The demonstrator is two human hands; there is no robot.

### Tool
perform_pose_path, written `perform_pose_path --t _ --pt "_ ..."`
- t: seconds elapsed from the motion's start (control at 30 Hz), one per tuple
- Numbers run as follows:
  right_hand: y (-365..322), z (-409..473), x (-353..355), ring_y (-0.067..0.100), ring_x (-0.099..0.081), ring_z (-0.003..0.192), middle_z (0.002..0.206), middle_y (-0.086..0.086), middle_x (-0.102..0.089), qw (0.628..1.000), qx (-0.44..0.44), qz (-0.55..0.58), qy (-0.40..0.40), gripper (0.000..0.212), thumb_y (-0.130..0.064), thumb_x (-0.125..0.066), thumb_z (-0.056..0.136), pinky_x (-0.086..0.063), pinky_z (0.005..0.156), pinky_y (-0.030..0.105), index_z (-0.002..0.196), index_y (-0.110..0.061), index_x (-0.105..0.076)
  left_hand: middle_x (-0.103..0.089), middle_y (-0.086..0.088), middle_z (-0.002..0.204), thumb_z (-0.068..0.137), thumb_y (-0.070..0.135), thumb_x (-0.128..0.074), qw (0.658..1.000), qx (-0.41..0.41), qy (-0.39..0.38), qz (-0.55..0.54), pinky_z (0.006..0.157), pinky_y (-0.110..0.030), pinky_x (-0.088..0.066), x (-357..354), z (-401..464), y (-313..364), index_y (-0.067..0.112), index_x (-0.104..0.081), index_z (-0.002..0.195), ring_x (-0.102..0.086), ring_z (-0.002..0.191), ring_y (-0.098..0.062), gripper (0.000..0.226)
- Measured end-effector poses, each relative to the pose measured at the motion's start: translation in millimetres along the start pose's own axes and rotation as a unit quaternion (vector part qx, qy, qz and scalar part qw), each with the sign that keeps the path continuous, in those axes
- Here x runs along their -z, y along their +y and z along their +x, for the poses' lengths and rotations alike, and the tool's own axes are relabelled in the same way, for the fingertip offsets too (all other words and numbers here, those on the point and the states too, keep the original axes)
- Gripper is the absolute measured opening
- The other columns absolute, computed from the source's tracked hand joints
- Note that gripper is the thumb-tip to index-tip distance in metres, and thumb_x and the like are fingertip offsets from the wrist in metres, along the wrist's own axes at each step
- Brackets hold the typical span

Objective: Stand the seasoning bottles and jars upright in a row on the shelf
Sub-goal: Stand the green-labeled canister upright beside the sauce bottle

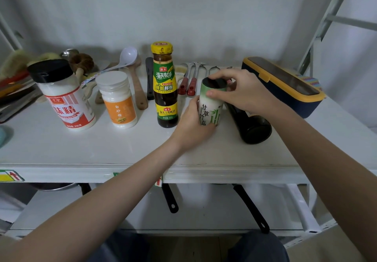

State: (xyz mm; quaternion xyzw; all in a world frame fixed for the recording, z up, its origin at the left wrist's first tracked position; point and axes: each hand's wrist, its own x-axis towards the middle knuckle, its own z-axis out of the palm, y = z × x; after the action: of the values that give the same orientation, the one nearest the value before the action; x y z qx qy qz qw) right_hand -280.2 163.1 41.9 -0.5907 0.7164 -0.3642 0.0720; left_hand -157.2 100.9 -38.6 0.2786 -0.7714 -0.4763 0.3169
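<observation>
Three containers stand upright in a row on the white shelf [122, 151]: a big MSG jar [67, 100] with a black cap and red label, a small sugar jar [119, 100] with an orange label, and a dark oyster sauce bottle [164, 86] with a yellow cap. To their right a white-and-green salt shaker [211, 107] stands upright. My left hand [191, 123] wraps its lower body and my right hand [240, 92] grips its dark top. Behind it a dark glass bottle [253, 127] lies on its side, partly hidden by my right hand.
Along the back lie a white ladle [126, 58], wooden spatulas [138, 90], a black utensil [150, 78], red-handled tools [187, 84] and brushes [81, 60]. A navy-and-yellow box [285, 86] sits at the right. Pan handles [251, 208] hang below the shelf edge.
</observation>
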Motion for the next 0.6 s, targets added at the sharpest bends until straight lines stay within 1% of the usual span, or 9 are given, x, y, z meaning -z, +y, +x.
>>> perform_pose_path --t 0.07,0.1,0.17,0.23,0.33,0.4,0.47,0.5,0.6 --pt "0.4 0.5 1.2 0.002 -0.053 0.091 0.124 -0.006 -0.06 1.0 0.0 0.009 -0.008 0.041 -0.031 -0.069 0.079 -0.042 0.079 0.015 0.119 -0.026 -0.063 -0.06 -0.002 0.12 0.073 0.014 -0.069 1.0 0.005 -0.003 0.0 0.093 -0.039 -0.053 -1.0 0.9 0.0 0.015 -0.032 0.135 -0.062 0.107 -0.016 0.072" --pt "0.1 0.5 1.6 0.003 -0.054 0.094 0.124 -0.006 -0.06 1.0 0.001 0.01 -0.01 0.041 -0.03 -0.069 0.079 -0.043 0.08 0.015 0.119 -0.026 -0.062 -0.061 -0.003 0.119 0.073 0.015 -0.07 1.0 0.001 0.004 0.01 0.092 -0.04 -0.053 -1.5 1.3 -0.9 0.014 -0.034 0.134 -0.063 0.107 -0.017 0.071" --pt "-0.8 0.4 1.8 0.004 -0.056 0.097 0.124 -0.006 -0.06 1.0 0.004 0.011 -0.011 0.041 -0.029 -0.069 0.079 -0.044 0.082 0.015 0.119 -0.025 -0.062 -0.062 -0.005 0.116 0.075 0.012 -0.072 0.999 -0.008 0.026 0.037 0.088 -0.037 -0.055 -1.4 1.7 -0.7 0.011 -0.038 0.128 -0.063 0.103 -0.018 0.063" --pt "-0.4 0.6 1.8 0.003 -0.057 0.095 0.121 -0.006 -0.061 1.0 0.006 0.014 -0.01 0.041 -0.028 -0.069 0.079 -0.045 0.083 0.015 0.119 -0.025 -0.062 -0.064 -0.006 0.114 0.075 0.013 -0.074 0.997 -0.01 0.045 0.066 0.084 -0.035 -0.055 -0.2 2.3 -0.2 0.011 -0.041 0.124 -0.065 0.1 -0.019 0.059" --pt "-0.7 0.7 2.9 0.0 -0.056 0.084 0.117 -0.005 -0.06 1.0 0.002 0.024 -0.019 0.046 -0.029 -0.069 0.079 -0.046 0.079 0.016 0.123 -0.028 -0.056 -0.065 -0.004 0.113 0.071 0.018 -0.078 0.994 -0.002 0.053 0.094 0.084 -0.04 -0.056 2.2 4.7 -2.2 0.012 -0.04 0.125 -0.066 0.1 -0.021 0.067" --pt "-2.3 0.6 2.4 0.003 -0.055 0.09 0.118 -0.007 -0.058 0.999 0.008 0.008 -0.03 0.055 -0.033 -0.071 0.077 -0.045 0.08 0.02 0.127 -0.029 -0.05 -0.064 0.0 0.107 0.067 0.02 -0.081 0.992 0.002 0.063 0.112 0.082 -0.04 -0.056 3.0 5.0 -3.3 0.012 -0.04 0.126 -0.066 0.098 -0.021 0.072" --pt "-4.0 0.4 0.0 0.005 -0.052 0.094 0.114 -0.011 -0.054 1.0 0.014 -0.01 -0.026 0.059 -0.036 -0.072 0.075 -0.042 0.074 0.015 0.128 -0.026 -0.049 -0.061 0.003 0.101 0.065 0.021 -0.083 0.989 -0.001 0.077 0.124 0.079 -0.037 -0.057 2.8 4.5 -3.3 0.011 -0.041 0.124 -0.065 0.094 -0.02 0.072" --pt "-4.5 0.6 -1.4 0.005 -0.051 0.091 0.111 -0.011 -0.054 1.0 0.013 -0.011 -0.014 0.056 -0.035 -0.072 0.075 -0.041 0.071 0.012 0.127 -0.025 -0.052 -0.062 0.002 0.101 0.065 0.022 -0.083 0.988 -0.003 0.081 0.129 0.078 -0.036 -0.056 2.6 4.1 -3.6 0.011 -0.041 0.123 -0.065 0.093 -0.019 0.072" --pt "-4.8 2.0 -2.9 0.002 -0.052 0.076 0.104 -0.01 -0.057 1.0 0.005 -0.006 0.016 0.044 -0.031 -0.073 0.076 -0.041 0.069 0.012 0.117 -0.021 -0.061 -0.066 -0.003 0.108 0.066 0.022 -0.081 0.988 -0.012 0.084 0.126 0.079 -0.039 -0.057 2.7 3.1 -6.1 0.011 -0.041 0.124 -0.066 0.096 -0.021 0.071"
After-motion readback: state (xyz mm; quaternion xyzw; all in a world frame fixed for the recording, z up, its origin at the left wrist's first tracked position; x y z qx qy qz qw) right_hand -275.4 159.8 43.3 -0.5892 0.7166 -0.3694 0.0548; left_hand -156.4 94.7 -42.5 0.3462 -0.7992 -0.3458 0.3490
